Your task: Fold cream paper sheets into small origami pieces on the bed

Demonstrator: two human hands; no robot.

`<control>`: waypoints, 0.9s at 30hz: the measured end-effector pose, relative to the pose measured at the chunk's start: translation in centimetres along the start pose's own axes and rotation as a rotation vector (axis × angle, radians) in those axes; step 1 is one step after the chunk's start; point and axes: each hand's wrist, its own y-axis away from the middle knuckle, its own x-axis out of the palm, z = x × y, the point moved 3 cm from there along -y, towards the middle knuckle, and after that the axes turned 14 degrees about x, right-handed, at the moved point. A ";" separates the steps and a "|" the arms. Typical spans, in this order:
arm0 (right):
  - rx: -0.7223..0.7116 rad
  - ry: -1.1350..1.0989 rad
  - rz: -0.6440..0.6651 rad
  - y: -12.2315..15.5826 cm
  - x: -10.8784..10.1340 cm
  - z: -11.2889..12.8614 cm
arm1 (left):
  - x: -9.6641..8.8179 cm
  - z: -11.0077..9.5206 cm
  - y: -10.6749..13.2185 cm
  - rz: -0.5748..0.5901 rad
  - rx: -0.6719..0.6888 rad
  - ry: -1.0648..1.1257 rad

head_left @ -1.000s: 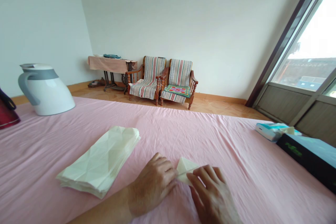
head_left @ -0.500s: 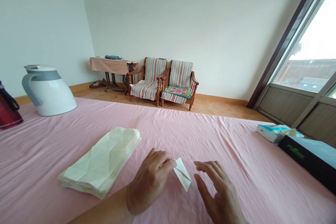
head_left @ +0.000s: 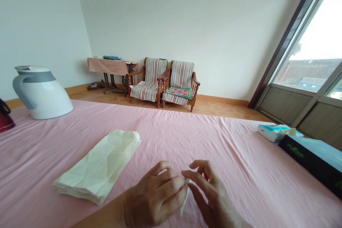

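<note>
A small folded piece of white paper (head_left: pixel 185 201) shows edge-on between my two hands, mostly covered by fingers. My left hand (head_left: pixel 162 194) is closed on it, with the fingers curled. My right hand (head_left: pixel 207 188) meets it from the other side, its thumb and index fingertips at the paper's top end and its other fingers bent. To the left of my hands lies a thick stack of creased cream paper sheets (head_left: pixel 98 165), which neither hand touches. Everything rests on or above a pink cloth (head_left: pixel 229 142).
A white and grey jug (head_left: pixel 48 92) and part of a red vessel (head_left: pixel 5 117) stand at the left. At the right are a tissue box (head_left: pixel 272 133) and a black-sided box (head_left: pixel 301 155). Two wooden armchairs (head_left: pixel 177 82) stand beyond the cloth's far edge.
My right hand has come left and its fingertips have reached the paper. My left hand has turned the paper from face-on to edge-on and lowered it slightly.
</note>
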 end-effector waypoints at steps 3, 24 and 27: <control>0.050 -0.069 -0.030 -0.1 -0.6 -0.2 | 0.4 0.8 1.0 -0.095 -0.157 0.093; 0.217 0.218 0.037 1.0 1.1 -2.2 | 3.7 1.1 2.4 0.285 -0.226 0.130; 0.113 0.314 -0.009 1.4 0.6 -1.0 | 3.6 0.7 1.9 0.318 -0.170 0.056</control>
